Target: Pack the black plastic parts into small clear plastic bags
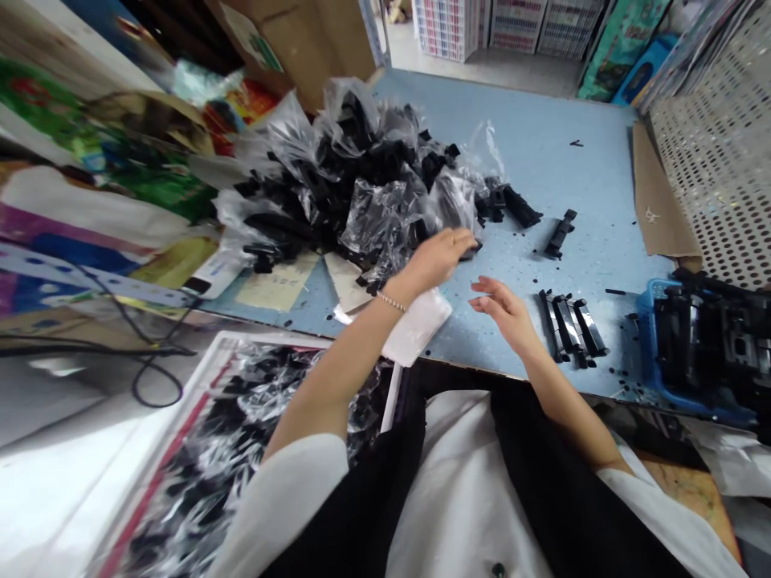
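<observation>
My left hand (438,258) reaches over the near edge of a pile of black parts in clear plastic bags (385,201). Its fingers are together and bent over a dark part, largely hidden; whether it grips it I cannot tell. Under my left wrist lies a stack of white bags (417,327) at the table edge. My right hand (501,309) hovers above the blue table with fingers apart, holding nothing. To its right several black parts (572,327) lie side by side. A single black part (560,234) rests farther back.
A blue basket (651,337) full of black parts stands at the right edge. Below the table at left is a crate (226,341) of bagged parts. A cardboard piece (666,193) and perforated white panel (716,160) border the right side.
</observation>
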`<state>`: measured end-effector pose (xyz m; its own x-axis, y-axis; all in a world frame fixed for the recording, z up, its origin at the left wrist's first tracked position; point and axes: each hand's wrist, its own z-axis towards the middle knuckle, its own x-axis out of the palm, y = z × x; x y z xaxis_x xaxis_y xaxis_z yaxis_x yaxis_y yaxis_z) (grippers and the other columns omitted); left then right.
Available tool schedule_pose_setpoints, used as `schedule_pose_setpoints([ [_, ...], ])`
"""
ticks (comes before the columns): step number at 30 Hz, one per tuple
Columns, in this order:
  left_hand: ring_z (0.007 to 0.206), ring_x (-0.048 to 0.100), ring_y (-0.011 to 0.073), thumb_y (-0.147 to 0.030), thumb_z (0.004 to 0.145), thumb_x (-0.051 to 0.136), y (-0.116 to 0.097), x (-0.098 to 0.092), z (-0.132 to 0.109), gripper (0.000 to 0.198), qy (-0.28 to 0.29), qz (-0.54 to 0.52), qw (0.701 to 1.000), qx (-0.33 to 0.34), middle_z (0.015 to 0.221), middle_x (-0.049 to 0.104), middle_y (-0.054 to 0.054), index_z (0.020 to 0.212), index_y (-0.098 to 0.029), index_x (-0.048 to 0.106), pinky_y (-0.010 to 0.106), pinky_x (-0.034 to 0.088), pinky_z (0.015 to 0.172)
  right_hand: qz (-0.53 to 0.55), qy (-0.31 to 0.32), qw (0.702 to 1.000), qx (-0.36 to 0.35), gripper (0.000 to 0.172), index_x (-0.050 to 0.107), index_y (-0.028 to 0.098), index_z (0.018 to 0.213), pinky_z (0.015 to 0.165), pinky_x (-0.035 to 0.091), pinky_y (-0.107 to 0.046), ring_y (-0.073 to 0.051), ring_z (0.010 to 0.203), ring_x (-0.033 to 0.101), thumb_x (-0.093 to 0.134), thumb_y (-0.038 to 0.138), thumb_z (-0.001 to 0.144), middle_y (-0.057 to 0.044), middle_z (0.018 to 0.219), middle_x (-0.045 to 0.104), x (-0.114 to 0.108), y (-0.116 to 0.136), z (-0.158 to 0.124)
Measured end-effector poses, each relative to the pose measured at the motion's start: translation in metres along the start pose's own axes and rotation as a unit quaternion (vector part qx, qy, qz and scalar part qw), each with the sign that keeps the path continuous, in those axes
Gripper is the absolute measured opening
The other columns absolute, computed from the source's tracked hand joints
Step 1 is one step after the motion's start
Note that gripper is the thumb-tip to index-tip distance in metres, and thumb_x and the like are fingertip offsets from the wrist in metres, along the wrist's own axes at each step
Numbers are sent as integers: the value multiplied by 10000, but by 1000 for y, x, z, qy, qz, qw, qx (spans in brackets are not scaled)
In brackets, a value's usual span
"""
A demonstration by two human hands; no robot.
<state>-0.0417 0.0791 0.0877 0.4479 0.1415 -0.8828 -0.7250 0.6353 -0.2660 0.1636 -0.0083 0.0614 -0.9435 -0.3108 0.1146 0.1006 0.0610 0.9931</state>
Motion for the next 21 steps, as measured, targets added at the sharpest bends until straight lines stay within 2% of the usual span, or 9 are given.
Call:
schedule_pose_setpoints([
  [4,1230,557,291,15,834,430,55,-7,46,540,83,67,993,-57,1345,658,149,1300,-134,659,483,430,1079,-92,35,995,12,343,661,228,1194,859,583,-368,-163,883,703,616,405,903,-76,1163,708,-15,-1,-27],
  [7,1288,508,348,-7,813,478,64,-6,53,603,147,92,980,-97,1432,617,128,1367,-184,636,568,382,1086,-252,-8,968,3,310,671,216,1175,822,568,-362,-181,880,687,562,383,939,-95,1154,695,-49,5,-52],
  [9,1369,440,382,-39,826,503,48,-7,41,634,155,98,978,-104,1524,540,115,1429,-212,590,614,338,1112,-421,-81,903,27,322,657,200,1212,825,553,-383,-221,938,669,510,361,975,-129,1184,668,-78,13,-67],
  [11,1416,395,384,-82,874,493,18,-9,15,576,140,103,978,-112,1538,517,128,1430,-198,588,597,341,1125,-582,-140,797,80,308,646,168,1211,844,533,-424,-292,1028,641,510,313,975,-175,1177,648,-105,18,-81],
  [13,1340,478,372,-152,938,468,-19,-10,-24,424,140,111,972,-153,1406,607,175,1313,-148,665,526,433,1054,-669,-147,717,128,257,647,142,1149,828,521,-450,-356,1070,619,559,258,938,-209,1131,642,-123,19,-91],
  [14,1234,553,369,-207,963,470,-36,-8,-45,352,157,115,962,-191,1280,658,198,1207,-122,710,485,491,964,-686,-137,700,144,234,643,141,1121,804,519,-446,-371,1065,618,583,238,917,-214,1109,642,-127,17,-94],
  [17,1055,629,358,-238,939,542,-68,3,-105,234,197,116,929,-291,1118,673,211,958,-112,738,405,532,759,-675,-108,712,161,218,616,156,1114,767,511,-422,-364,1034,638,597,222,907,-203,1095,655,-131,8,-95],
  [19,1039,639,327,-172,906,548,-67,13,-130,177,165,86,923,-336,1107,677,189,856,-137,715,371,526,739,-648,-96,739,156,233,608,158,1144,805,508,-430,-354,1041,649,578,218,920,-198,1115,667,-130,2,-88],
  [21,962,653,270,-177,863,600,-49,19,-142,126,91,6,917,-387,995,696,133,756,-164,666,339,522,761,-614,-71,774,136,259,613,174,1176,854,511,-424,-324,1041,663,563,237,930,-174,1135,684,-124,-4,-75],
])
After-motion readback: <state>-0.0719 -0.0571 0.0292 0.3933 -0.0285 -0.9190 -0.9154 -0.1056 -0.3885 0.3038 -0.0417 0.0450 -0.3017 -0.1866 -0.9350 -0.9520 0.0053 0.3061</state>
